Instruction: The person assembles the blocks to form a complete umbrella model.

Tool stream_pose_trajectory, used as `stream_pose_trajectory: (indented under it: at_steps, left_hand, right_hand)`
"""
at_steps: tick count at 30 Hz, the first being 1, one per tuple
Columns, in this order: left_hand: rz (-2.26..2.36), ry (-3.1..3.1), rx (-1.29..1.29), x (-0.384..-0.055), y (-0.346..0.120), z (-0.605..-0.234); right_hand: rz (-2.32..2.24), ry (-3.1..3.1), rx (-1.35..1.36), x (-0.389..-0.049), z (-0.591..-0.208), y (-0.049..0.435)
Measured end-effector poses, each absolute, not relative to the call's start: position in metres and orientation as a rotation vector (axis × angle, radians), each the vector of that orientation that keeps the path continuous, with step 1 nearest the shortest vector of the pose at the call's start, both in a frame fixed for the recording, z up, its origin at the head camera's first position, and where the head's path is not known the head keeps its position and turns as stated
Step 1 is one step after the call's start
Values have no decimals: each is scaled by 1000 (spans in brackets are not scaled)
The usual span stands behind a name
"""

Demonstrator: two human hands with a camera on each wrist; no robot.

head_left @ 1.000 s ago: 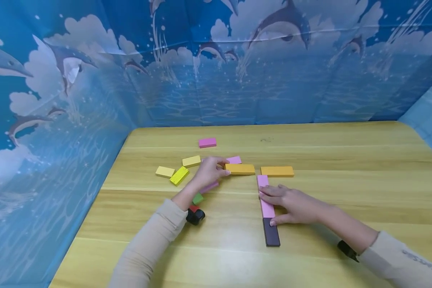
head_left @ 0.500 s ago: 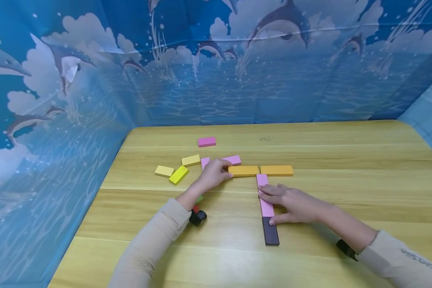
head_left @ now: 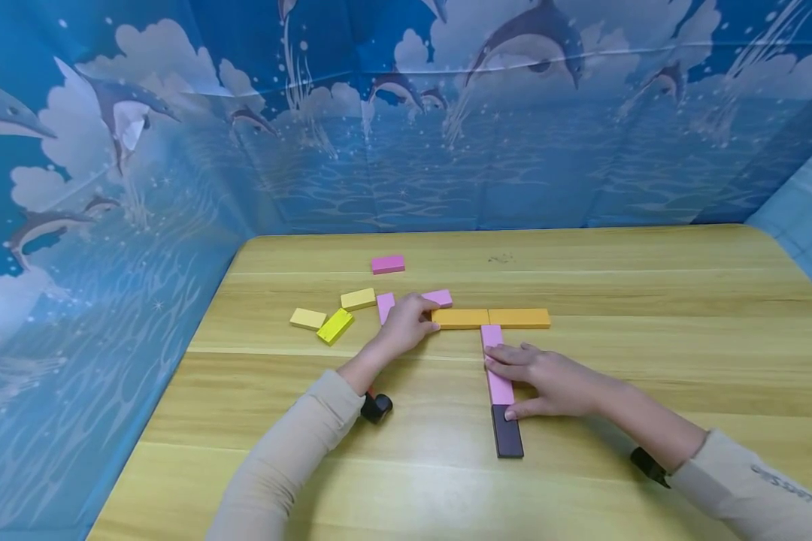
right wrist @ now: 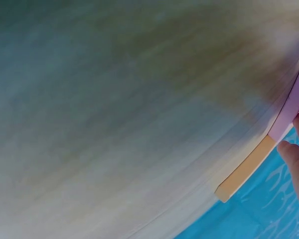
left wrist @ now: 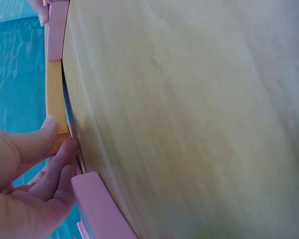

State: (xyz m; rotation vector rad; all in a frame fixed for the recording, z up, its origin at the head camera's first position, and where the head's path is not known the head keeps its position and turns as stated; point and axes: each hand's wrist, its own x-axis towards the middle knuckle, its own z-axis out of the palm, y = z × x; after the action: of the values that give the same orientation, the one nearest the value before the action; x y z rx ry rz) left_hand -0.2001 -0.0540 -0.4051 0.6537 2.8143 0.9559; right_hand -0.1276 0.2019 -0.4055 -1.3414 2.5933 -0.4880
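An orange block [head_left: 462, 319] lies on the worktop [head_left: 616, 285], its left end pinched between the left hand's [head_left: 406, 323] thumb and fingers, its right end meeting a second orange block [head_left: 519, 318]. Near that joint a pink strip [head_left: 501, 391] begins, running toward the person to a dark block [head_left: 508, 437]; the right hand [head_left: 541, 378], fingers extended, rests on both. Farther left lie a bright yellow block [head_left: 335, 327] and, toward the back, a magenta block [head_left: 388, 264].
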Motion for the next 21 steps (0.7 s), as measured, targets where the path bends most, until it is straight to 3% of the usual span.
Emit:
stream_pose_trajectory:
  at_steps: [21]
  left_hand:
    - [1042, 2828, 664, -201, -53, -407]
  right_hand:
    - [-501, 2594, -1332, -127, -405, 202]
